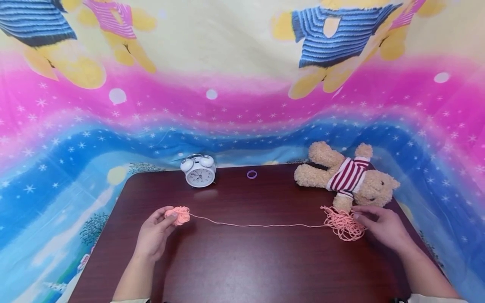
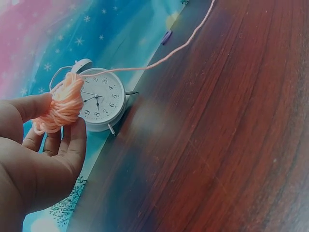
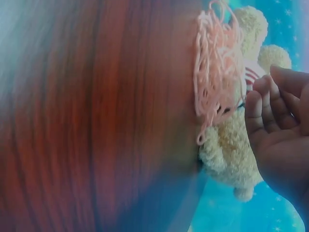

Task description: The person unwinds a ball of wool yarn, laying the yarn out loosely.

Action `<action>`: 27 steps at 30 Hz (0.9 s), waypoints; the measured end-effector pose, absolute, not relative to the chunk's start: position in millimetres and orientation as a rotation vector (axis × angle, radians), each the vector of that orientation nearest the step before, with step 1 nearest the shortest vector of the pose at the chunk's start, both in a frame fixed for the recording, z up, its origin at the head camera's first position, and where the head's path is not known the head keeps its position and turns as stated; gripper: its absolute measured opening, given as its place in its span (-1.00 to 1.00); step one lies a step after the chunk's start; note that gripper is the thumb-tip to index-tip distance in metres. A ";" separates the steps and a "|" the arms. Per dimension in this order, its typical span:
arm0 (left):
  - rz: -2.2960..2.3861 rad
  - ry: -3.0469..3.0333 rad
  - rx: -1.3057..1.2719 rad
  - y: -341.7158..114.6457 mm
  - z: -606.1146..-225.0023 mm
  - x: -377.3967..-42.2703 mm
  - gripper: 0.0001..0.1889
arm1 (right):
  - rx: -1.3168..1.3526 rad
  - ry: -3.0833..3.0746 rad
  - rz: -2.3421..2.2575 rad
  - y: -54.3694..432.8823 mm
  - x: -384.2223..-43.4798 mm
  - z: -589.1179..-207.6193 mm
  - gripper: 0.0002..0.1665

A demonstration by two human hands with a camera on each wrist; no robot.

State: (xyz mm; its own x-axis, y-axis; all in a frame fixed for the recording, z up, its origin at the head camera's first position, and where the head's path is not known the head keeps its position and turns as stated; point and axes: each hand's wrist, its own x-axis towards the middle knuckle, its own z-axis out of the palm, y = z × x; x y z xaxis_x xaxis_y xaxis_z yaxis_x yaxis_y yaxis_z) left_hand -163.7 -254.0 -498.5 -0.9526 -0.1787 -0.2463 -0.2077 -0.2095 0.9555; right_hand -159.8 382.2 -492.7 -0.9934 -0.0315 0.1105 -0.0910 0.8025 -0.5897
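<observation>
My left hand (image 1: 153, 235) pinches a small wound bundle of peach yarn (image 1: 181, 215) between thumb and fingers, above the left part of the table. The left wrist view shows the wound loops of this bundle (image 2: 63, 104) close up. From it a single strand (image 1: 261, 226) runs rightward to a loose, tangled heap of the same yarn (image 1: 345, 225). Beside that heap is my right hand (image 1: 388, 227), its fingers loosely bent. In the right wrist view, these fingers (image 3: 269, 108) hold nothing visible and appear apart from the tangle (image 3: 217, 63).
A teddy bear (image 1: 348, 176) in a striped shirt lies at the back right, just behind the heap. A white alarm clock (image 1: 200, 176) stands at the back left. Between them lies a purple ring (image 1: 251, 174). Patterned cloth (image 1: 242, 105) surrounds the dark wooden table (image 1: 242, 261).
</observation>
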 end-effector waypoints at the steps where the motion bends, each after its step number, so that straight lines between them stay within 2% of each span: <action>1: 2.384 1.955 -0.475 -253.3 -498.7 -163.7 -0.51 | 0.099 -2.890 0.960 379.4 -160.7 -492.7 -0.65; 12: 2.359 1.912 -0.416 -242.5 -499.9 -165.4 -0.49 | 0.135 -2.884 1.119 349.0 -171.8 -489.5 -0.58; 21: 2.391 1.892 -0.402 -233.7 -501.8 -167.6 -0.56 | 0.227 -2.841 1.170 320.7 -182.1 -488.7 -0.62; 27: 2.411 1.867 -0.364 -224.4 -501.4 -170.6 -0.48 | 0.236 -2.823 1.292 295.5 -188.1 -488.4 -0.61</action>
State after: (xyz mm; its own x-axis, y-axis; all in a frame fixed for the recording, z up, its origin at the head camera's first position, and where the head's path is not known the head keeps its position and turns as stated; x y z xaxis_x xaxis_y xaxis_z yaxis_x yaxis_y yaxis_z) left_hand -170.6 -224.4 -501.4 -0.9695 -0.0890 -0.2285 -0.1990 -0.2593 0.9451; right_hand -188.1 295.5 -488.4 -0.9881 -0.1259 0.0882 -0.1490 0.6440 -0.7503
